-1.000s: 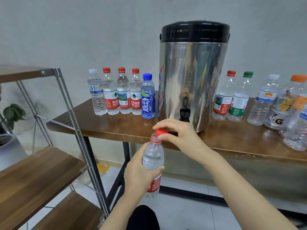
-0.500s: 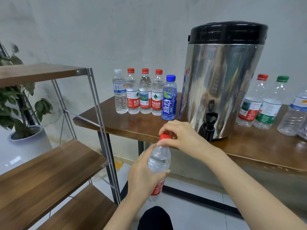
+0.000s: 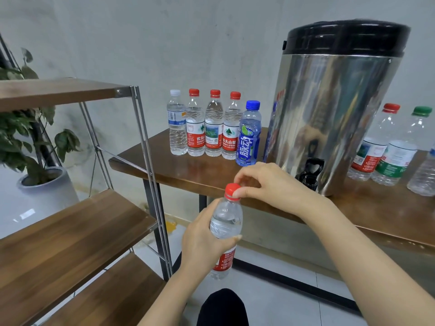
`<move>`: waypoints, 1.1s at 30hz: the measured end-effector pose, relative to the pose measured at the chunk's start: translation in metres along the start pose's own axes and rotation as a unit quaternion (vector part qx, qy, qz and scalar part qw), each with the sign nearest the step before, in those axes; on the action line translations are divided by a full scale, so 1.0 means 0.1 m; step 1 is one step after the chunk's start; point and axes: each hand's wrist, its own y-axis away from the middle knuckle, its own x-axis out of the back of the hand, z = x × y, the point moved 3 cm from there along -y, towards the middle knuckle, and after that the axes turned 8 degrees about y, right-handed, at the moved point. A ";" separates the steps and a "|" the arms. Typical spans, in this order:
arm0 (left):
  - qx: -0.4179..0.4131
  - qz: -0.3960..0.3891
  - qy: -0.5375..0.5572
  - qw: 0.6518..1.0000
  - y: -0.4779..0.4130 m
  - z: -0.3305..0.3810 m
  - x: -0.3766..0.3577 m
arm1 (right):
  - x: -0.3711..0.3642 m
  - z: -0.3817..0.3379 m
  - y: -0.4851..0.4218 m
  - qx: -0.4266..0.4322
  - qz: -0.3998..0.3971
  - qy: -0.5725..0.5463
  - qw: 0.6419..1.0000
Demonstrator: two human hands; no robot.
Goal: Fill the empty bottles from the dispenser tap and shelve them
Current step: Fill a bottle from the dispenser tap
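Note:
My left hand (image 3: pixel 204 241) grips a clear water-filled bottle (image 3: pixel 226 222) with a red label, upright in front of the table edge. My right hand (image 3: pixel 266 184) pinches its red cap (image 3: pixel 233 190) on the neck. The steel dispenser (image 3: pixel 334 107) with a black lid stands on the wooden table (image 3: pixel 188 170); its black tap (image 3: pixel 312 171) is to the right of my right hand. Several capped bottles (image 3: pixel 213 124) stand in a row left of the dispenser. The wooden shelf unit (image 3: pixel 70 234) is at the left, its boards bare.
More bottles with red and green caps (image 3: pixel 386 147) stand right of the dispenser. A potted plant (image 3: pixel 35 147) sits behind the shelf unit at the far left. The shelf's metal post (image 3: pixel 153 184) stands between shelf and table. Tiled floor lies below.
The view has swung left, so the shelf unit and plant show more. Both hands stay on the bottle and its cap, and the cap now sits lower on the neck.

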 end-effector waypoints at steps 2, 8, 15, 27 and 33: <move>0.005 -0.007 0.021 1.000 -0.02 -0.03 0.02 | -0.02 0.00 -0.01 0.024 -0.029 0.018 0.999; -0.001 -0.014 0.023 1.000 -0.08 -0.06 0.04 | -0.13 -0.06 -0.10 0.045 -0.031 0.005 0.999; -0.021 0.070 0.049 0.996 -0.38 0.13 0.17 | -0.14 -0.16 -0.37 -0.016 0.144 -0.038 0.989; -0.068 0.210 0.021 0.975 -1.89 0.17 0.69 | -0.81 0.31 -1.02 -0.122 0.171 0.027 0.977; -0.068 0.240 -0.014 0.968 -2.26 -0.17 0.70 | -1.08 0.38 -1.37 -0.118 0.129 0.103 0.979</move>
